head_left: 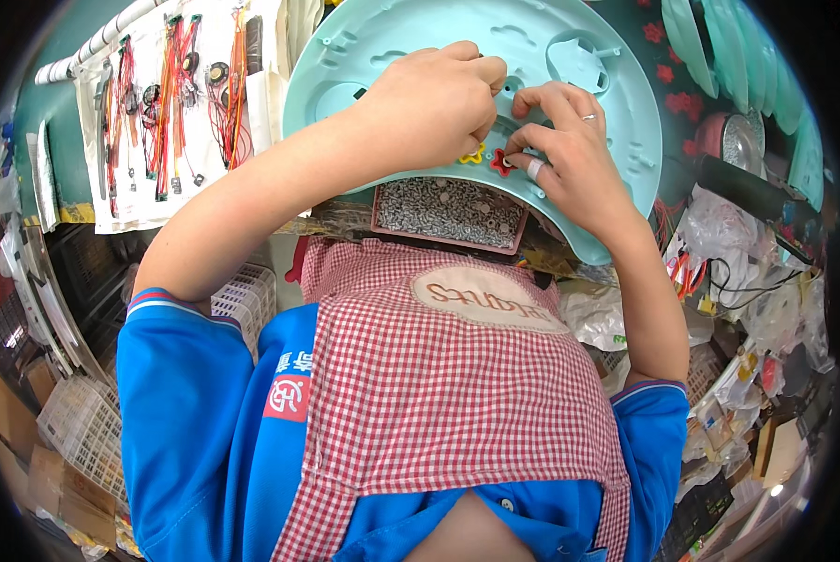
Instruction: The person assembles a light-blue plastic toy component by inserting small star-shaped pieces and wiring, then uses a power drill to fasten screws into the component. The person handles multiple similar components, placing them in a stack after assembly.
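A turquoise curved plastic shell lies on the bench in front of me, its moulded inside facing up. My left hand is closed over its middle, fingers curled; what they grip is hidden. Just below that hand sits a yellow star-shaped piece in the shell. To its right is a red star-shaped piece, pinched between thumb and index finger of my right hand, low against the shell's near edge. A ring and a pale wrap show on the right hand's fingers.
A pink-rimmed tray of small screws stands right below the shell. Wire bundles with small speakers lie on white sheeting at left. At right are stacked turquoise shells, scattered red star pieces, a round metallic bowl and plastic bags.
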Tool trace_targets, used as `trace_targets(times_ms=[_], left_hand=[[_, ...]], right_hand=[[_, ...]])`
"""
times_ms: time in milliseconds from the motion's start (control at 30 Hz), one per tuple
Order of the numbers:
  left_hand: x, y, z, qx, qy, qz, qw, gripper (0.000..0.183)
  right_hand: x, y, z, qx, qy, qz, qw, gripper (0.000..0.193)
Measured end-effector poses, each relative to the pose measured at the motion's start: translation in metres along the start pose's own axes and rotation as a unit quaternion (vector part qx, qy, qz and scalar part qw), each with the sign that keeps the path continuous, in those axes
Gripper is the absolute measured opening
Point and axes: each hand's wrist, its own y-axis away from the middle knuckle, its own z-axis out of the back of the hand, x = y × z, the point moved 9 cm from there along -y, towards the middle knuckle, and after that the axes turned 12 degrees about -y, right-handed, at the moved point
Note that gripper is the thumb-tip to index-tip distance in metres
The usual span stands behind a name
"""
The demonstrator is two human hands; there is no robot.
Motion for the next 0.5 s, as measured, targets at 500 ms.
trace_targets(times_ms=[500], left_hand=[[0.109, 0.197, 0.093, -0.155, -0.188, 0.371, 0.896, 0.013]], right_hand=[[0.003, 0.155, 0.149, -0.636, 0.277, 0.030, 0.720, 0.015]])
